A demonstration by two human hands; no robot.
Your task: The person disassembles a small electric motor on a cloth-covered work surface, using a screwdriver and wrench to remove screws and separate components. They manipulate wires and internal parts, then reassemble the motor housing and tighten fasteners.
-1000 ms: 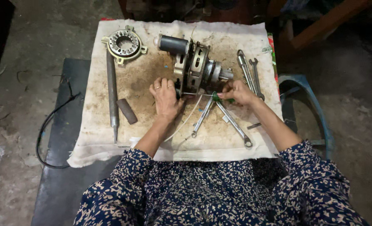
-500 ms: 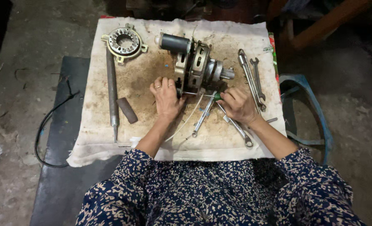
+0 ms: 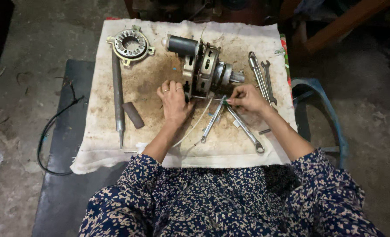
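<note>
Left hand flat, fingers forward; right hand pinched, both forearms extended.

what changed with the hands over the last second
The right hand dipped toward the crossed wrenches, then came back up beside the motor, pinching a thin tool. The left hand stayed braced against the motor; the loose parts on the cloth did not move.

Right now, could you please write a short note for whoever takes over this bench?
Left hand: resting against the near side of the motor, steadying it.
Right hand: pinching a thin screwdriver, tip at the motor body.
Done: end cover is off, lying far left on the cloth.
Left: motor housing not yet apart.
Spanners lie near the right hand; steel rod lies left.
</note>
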